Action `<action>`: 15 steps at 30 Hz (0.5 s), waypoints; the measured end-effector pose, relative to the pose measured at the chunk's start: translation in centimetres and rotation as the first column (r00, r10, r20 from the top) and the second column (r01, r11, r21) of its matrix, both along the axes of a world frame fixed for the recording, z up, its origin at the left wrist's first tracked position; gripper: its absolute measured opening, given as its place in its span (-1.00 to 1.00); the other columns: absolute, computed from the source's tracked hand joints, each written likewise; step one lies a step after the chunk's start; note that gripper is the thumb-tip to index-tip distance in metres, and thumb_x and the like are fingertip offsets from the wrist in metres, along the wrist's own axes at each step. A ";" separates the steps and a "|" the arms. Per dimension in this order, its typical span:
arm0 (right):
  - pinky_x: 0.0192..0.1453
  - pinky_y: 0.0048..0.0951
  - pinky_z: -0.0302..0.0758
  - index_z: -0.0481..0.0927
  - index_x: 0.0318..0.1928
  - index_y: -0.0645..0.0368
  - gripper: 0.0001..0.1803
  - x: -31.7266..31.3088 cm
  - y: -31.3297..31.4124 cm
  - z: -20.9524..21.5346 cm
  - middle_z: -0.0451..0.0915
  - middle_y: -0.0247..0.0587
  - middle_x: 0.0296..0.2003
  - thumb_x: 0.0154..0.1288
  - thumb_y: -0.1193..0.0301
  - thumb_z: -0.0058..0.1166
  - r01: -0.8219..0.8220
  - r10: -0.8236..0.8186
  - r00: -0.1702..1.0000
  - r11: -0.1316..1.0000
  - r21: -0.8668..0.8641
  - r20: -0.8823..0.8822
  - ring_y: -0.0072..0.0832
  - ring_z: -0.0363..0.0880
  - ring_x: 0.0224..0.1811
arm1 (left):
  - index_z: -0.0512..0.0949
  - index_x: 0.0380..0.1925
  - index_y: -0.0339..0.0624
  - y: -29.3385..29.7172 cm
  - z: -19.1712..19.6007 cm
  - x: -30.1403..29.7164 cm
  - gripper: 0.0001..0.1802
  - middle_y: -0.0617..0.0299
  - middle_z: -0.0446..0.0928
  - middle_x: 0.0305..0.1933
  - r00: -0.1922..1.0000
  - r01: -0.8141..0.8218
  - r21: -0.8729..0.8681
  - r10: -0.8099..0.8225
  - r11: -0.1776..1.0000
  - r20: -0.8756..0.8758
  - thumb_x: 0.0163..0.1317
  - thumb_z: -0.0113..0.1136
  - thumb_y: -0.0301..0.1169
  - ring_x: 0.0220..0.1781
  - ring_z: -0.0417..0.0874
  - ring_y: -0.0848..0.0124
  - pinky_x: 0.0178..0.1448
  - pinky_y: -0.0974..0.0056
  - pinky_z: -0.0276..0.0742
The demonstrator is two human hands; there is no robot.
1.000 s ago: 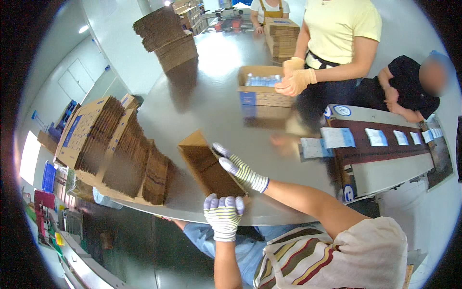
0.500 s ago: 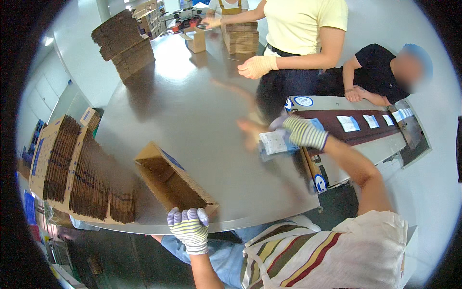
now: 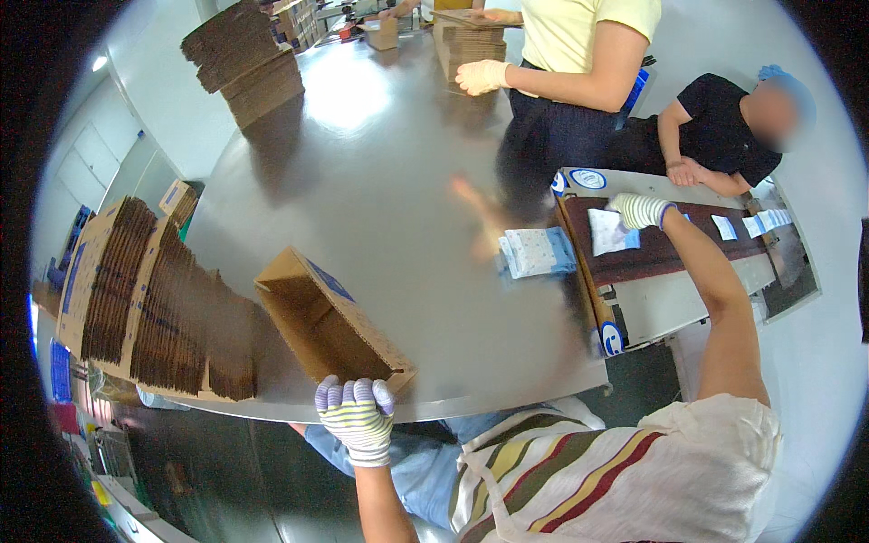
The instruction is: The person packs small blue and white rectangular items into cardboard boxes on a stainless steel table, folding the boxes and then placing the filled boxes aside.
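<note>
My left hand [image 3: 356, 418], in a striped knit glove, has its fingers curled over the near edge of an open cardboard box [image 3: 312, 312]. The box lies tilted toward me on the metal table, and I see into its brown inside. Over the conveyor, my right hand [image 3: 643, 211], gloved alike, has its fingers closed on the far right edge of a soft white-and-blue packet [image 3: 608, 233]; the fingertips are partly hidden. A small pile of similar packets [image 3: 539, 252] rests on the table by the belt's end.
Flattened cartons [image 3: 172, 317] stand in rows at the left; more stacks [image 3: 262, 90] are at the far left and far middle. The dark conveyor belt [image 3: 670, 258] carries several packets. A person in yellow [image 3: 588, 45] stands across the table; another in black [image 3: 715, 127] leans beside the conveyor.
My right hand has gone from the packets at the table's edge to one on the belt, leaving a pile behind. My left hand keeps its hold on the box. The person in yellow shifted an arm.
</note>
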State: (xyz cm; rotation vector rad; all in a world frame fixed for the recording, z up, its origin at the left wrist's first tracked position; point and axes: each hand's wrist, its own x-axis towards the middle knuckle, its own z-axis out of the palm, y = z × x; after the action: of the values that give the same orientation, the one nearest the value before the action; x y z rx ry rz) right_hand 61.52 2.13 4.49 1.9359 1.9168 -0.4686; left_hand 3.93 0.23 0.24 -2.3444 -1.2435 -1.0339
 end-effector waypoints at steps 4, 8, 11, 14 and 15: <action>0.07 -0.26 0.41 0.48 -0.01 0.27 -0.42 -7.4 5.0 -0.4 0.54 0.07 -0.08 -0.12 0.35 0.30 -0.177 0.182 0.962 0.983 0.040 -0.202 -0.11 0.50 -0.02 | 0.41 -0.56 -0.05 0.4 0.2 0.0 -0.88 0.23 0.38 -0.59 1.000 -0.021 0.064 0.020 0.998 0.016 -0.09 0.17 -0.38 -0.40 0.46 0.19 -0.08 0.10 0.37; 0.08 -0.28 0.43 0.27 0.22 0.22 -0.18 -6.2 9.1 -9.2 0.51 0.01 0.03 -0.12 0.31 0.28 -0.181 0.133 0.958 0.968 -0.174 -0.254 -0.19 0.51 0.00 | 0.40 -0.54 -0.06 0.4 0.5 0.4 -0.91 0.21 0.38 -0.59 0.999 0.024 0.020 -0.025 0.999 0.035 -0.03 0.12 -0.39 -0.36 0.46 0.17 -0.04 0.07 0.35; 0.04 -0.29 0.44 0.42 0.07 0.32 -0.23 -9.4 9.6 -9.2 0.53 0.12 -0.06 -0.16 0.14 0.30 -0.178 0.194 0.981 0.848 -0.500 -0.019 -0.21 0.54 -0.07 | 0.41 -0.54 -0.08 0.4 0.4 0.4 -0.93 0.19 0.41 -0.55 0.999 0.035 -0.050 -0.035 0.998 0.005 0.02 0.10 -0.40 -0.31 0.47 0.14 -0.01 0.05 0.33; 0.13 -0.13 0.33 0.45 0.02 0.34 -0.15 -18.3 4.2 -5.7 0.40 0.20 0.04 -0.24 0.00 0.30 -0.325 0.335 0.921 0.942 -0.085 0.197 -0.09 0.38 0.09 | 0.41 -0.54 -0.08 0.2 -0.3 -0.5 -0.92 0.20 0.40 -0.55 0.998 -0.038 0.042 0.036 0.998 0.054 -0.01 0.11 -0.39 -0.32 0.46 0.15 -0.03 0.06 0.34; 0.24 -0.06 0.23 0.42 0.05 0.36 -0.11 -22.1 2.1 -3.2 0.33 0.19 0.12 -0.25 -0.03 0.30 -0.315 0.321 0.921 0.947 -0.062 0.220 0.00 0.26 0.20 | 0.41 -0.54 -0.08 0.1 -0.5 -0.9 -0.91 0.20 0.40 -0.56 0.998 -0.038 0.024 0.037 0.999 0.059 -0.01 0.11 -0.39 -0.32 0.46 0.15 -0.03 0.06 0.35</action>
State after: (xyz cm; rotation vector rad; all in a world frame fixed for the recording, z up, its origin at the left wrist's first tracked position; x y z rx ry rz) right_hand 39.41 4.19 1.33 1.5426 2.0075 -0.1669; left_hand 3.02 0.35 -0.22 -2.2783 -1.2825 -1.1070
